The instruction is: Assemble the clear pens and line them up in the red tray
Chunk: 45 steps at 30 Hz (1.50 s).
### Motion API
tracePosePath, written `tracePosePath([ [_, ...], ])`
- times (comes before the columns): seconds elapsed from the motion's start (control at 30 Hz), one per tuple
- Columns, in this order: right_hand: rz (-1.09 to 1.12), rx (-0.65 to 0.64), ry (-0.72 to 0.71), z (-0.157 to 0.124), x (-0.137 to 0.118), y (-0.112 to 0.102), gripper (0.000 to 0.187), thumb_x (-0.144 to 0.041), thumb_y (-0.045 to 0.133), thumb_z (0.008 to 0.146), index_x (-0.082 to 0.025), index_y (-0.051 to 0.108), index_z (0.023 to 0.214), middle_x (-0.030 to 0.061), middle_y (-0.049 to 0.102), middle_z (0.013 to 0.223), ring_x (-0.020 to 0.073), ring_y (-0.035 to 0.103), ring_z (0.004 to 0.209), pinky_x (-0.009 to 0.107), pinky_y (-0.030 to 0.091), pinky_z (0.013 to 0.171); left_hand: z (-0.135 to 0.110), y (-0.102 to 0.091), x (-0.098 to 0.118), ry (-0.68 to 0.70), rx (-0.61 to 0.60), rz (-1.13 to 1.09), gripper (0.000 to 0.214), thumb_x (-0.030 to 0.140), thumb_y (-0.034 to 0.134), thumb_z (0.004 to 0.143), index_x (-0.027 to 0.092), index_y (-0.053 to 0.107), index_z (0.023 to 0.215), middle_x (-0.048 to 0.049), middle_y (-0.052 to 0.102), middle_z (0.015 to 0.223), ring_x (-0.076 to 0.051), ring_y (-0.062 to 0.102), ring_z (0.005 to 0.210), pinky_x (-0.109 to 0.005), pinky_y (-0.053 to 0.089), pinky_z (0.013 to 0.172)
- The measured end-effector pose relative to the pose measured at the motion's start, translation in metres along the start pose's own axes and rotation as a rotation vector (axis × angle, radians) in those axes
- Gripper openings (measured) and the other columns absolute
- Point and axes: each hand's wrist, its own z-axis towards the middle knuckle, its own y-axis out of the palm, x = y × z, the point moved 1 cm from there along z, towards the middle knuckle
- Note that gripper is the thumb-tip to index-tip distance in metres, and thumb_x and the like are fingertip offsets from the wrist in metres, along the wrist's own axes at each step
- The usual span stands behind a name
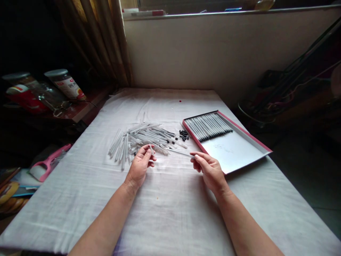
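My right hand (210,169) pinches one end of a slim, whitish pen (179,153), whose tip points left. Between the thumb and fingers of my left hand (140,163) is a small translucent pen cap (151,149); a gap separates it from the pen tip. Just beyond my left hand lies a loose heap of clear pen parts (141,135), with tubes and thin dark-tipped refills among them. Several small black plugs (183,135) are gathered to the right of the heap. A shallow red-edged box (239,156) at the right holds a row of pens (207,126) with black ends.
A white cloth (165,213) covers the table. Jars (65,83) stand on a dark side shelf at the left, with a pink-handled item (50,161) lower down. A curtain (103,39) hangs by the wall, and a tiny red piece (180,101) lies far back.
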Motion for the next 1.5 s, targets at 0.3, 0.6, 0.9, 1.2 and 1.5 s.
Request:
tracePosePath([
  [0.3, -0.077, -0.044, -0.009, -0.005, -0.005, 0.007, 0.026, -0.039, 0.068, 0.074, -0.017, 0.075, 0.087, 0.0032, 0.065, 0.065, 0.0109, 0.051, 0.051, 0.023, 0.038, 0.045, -0.004, 0.011, -0.008, -0.084, -0.014, -0.084, 0.05, 0.046, 0.078, 0.063, 0.019, 0.06, 0.1, 0.0018, 0.061, 0.08, -0.008, 0.059, 0.061, -0.015, 0.038, 0.043],
  [0.6, -0.018, 0.012, -0.019, 0.0, -0.001, -0.001, 0.024, -0.038, 0.07, 0.074, -0.018, 0.07, 0.087, -0.0012, 0.057, 0.058, 0.0096, 0.046, 0.048, 0.022, 0.034, 0.043, -0.011, 0.009, -0.008, -0.113, -0.164, 0.038, 0.042, 0.05, 0.074, 0.068, 0.019, 0.053, 0.087, -0.004, 0.066, 0.094, -0.014, 0.065, 0.075, -0.018, 0.049, 0.052],
  [0.9, -0.053, -0.035, -0.046, -0.003, -0.005, 0.001, 0.021, -0.037, 0.067, 0.077, -0.018, 0.069, 0.086, -0.0017, 0.058, 0.056, 0.0099, 0.047, 0.047, 0.023, 0.036, 0.043, -0.013, 0.007, -0.016, -0.041, -0.167, 0.178, 0.045, 0.055, 0.071, 0.07, 0.019, 0.055, 0.091, 0.0036, 0.058, 0.071, -0.007, 0.052, 0.046, -0.016, 0.037, 0.035],
  [1.2, -0.18, -0.007, -0.042, -0.003, -0.008, 0.0, 0.022, -0.037, 0.067, 0.074, -0.017, 0.069, 0.083, -0.0009, 0.058, 0.056, 0.0102, 0.047, 0.047, 0.023, 0.038, 0.043, -0.013, 0.006, -0.012, 0.005, -0.129, 0.235, 0.038, 0.05, 0.071, 0.071, 0.018, 0.066, 0.092, 0.0041, 0.057, 0.058, -0.007, 0.046, 0.043, -0.018, 0.034, 0.038],
  [1.5, -0.233, -0.115, 0.025, -0.002, -0.01, -0.001, 0.026, -0.038, 0.068, 0.072, -0.016, 0.073, 0.084, 0.0001, 0.061, 0.059, 0.01, 0.049, 0.049, 0.022, 0.04, 0.045, -0.014, 0.007, -0.011, 0.11, -0.194, 0.354, 0.026, 0.036, 0.066, 0.077, 0.02, 0.073, 0.096, -0.0025, 0.069, 0.079, -0.01, 0.056, 0.054, -0.022, 0.048, 0.054],
])
